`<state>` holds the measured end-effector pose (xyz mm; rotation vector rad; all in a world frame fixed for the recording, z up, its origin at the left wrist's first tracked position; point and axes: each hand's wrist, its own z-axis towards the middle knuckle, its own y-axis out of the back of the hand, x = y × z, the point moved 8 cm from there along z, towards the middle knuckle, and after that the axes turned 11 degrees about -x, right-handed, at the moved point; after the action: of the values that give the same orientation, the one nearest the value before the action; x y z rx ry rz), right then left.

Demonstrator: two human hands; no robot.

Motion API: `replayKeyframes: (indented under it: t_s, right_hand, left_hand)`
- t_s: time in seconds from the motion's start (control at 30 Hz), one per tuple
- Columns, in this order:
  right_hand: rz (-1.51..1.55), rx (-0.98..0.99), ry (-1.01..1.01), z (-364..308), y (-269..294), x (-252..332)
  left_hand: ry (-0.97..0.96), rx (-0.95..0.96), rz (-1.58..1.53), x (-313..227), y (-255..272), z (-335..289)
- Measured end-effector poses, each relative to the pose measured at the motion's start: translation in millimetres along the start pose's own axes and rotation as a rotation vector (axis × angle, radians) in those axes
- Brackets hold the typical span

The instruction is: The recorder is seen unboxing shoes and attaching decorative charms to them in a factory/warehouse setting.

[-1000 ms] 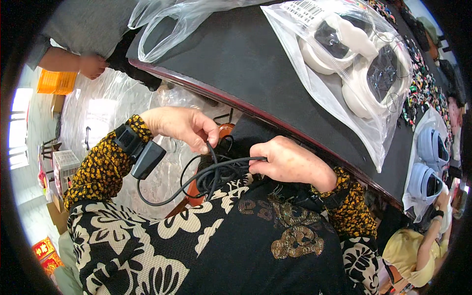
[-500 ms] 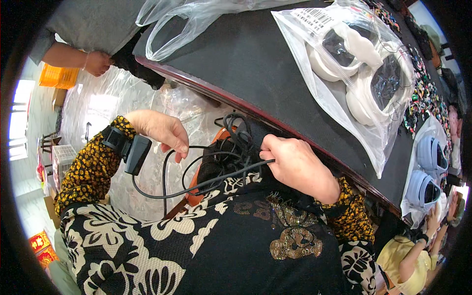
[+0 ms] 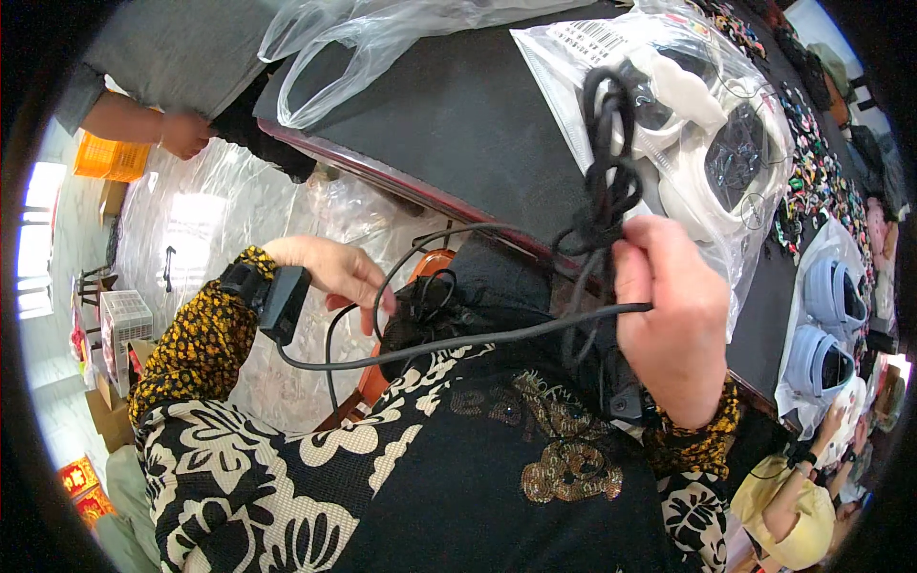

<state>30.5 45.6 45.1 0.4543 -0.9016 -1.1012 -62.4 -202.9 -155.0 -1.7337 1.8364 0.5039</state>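
My right hand [image 3: 673, 310] is closed on a black cable [image 3: 497, 334]. Its knotted bundle [image 3: 607, 191] stands up beyond my fingers, over the table edge and in front of a clear bag of white, rounded articles [image 3: 712, 181]. One stretch of cable runs across my body to a black box [image 3: 285, 304] strapped at my left wrist. My left hand [image 3: 334, 272] is apart to the left, its fingers curled together around a loop of the same cable. Part of that grip is hidden by the hand itself.
A dark table [image 3: 449, 105] with a reddish edge slants in front of me, holding a thin plastic bag [image 3: 325, 72], bagged blue articles [image 3: 831, 296] and many small colourful pieces [image 3: 812, 172]. A person's hand [image 3: 184, 134] is at upper left; a person in yellow [image 3: 783, 506] is lower right.
My right hand has moved right and lifted the cable bundle from my lap to over the table edge. My left hand has shifted slightly right and down. The cable between them is stretched longer.
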Motion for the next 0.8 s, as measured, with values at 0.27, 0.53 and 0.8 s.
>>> replayKeyframes:
  t_s: [0.27,0.53,0.8]
  right_hand:
    - [-0.123,-0.147,-0.085,12.4,40.5,-2.8]
    - [-0.132,0.323,0.016,-46.7,-28.2,-7.3]
    - [0.179,0.728,-0.216,-124.8,-84.1,-46.3]
  left_hand:
    - [-0.292,-0.069,-0.168,-86.3,18.9,-32.4]
    - [-0.647,-0.706,0.033,-195.1,69.1,-102.9]
    - [-1.066,-0.983,0.148,-301.5,81.9,-123.2]
